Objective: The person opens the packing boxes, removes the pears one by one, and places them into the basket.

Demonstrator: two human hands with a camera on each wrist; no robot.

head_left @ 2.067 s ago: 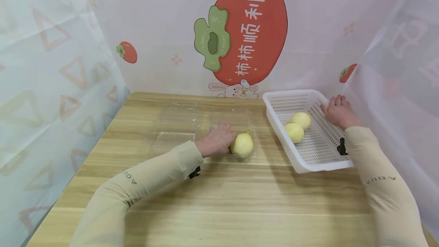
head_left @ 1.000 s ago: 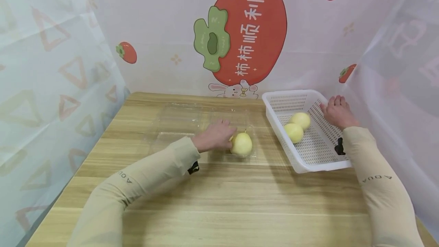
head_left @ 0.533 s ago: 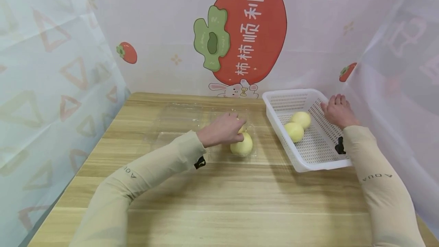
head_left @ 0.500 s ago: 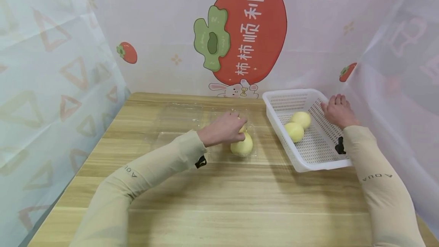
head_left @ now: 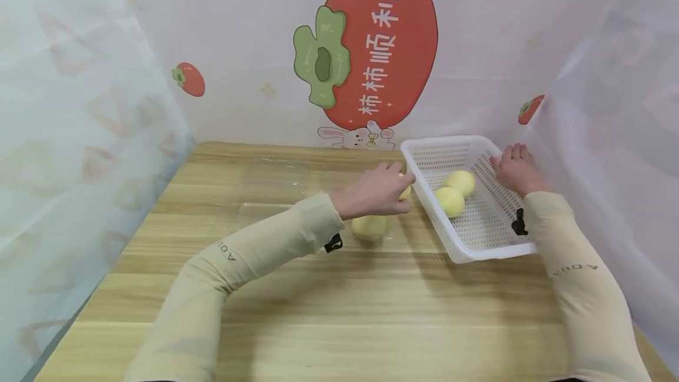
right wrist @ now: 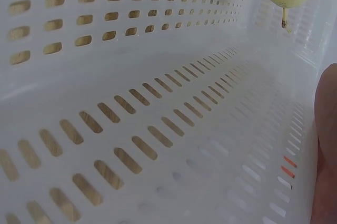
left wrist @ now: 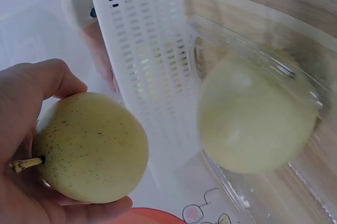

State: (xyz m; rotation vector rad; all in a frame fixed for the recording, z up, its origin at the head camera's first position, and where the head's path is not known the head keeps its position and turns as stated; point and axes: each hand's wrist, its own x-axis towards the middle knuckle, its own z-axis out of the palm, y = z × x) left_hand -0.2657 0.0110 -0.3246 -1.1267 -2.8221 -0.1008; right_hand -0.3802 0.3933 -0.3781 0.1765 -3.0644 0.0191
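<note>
My left hand (head_left: 373, 192) grips a yellow pear (left wrist: 92, 147) and carries it near the left rim of a white plastic basket (head_left: 457, 246). In the left wrist view the thumb and fingers curl round this pear, its stem toward the palm. Below and behind that hand, another pear (left wrist: 255, 116) sits in a clear plastic box (left wrist: 231, 34). My right hand (head_left: 517, 171) rests at the basket's right rim, fingers extended. Inside the basket two pears, a rear pear (head_left: 460, 183) and a front pear (head_left: 450, 201), lie side by side.
More of the clear packaging, a transparent tray section (head_left: 273, 177), lies on the wooden table (head_left: 329, 305) to the left. A printed cloth backdrop (head_left: 239, 28) stands behind the table, with cloth at both sides.
Lifting a pear out of the clear box, my left hand has moved right and up toward the basket. The right hand has stayed at the basket rim.
</note>
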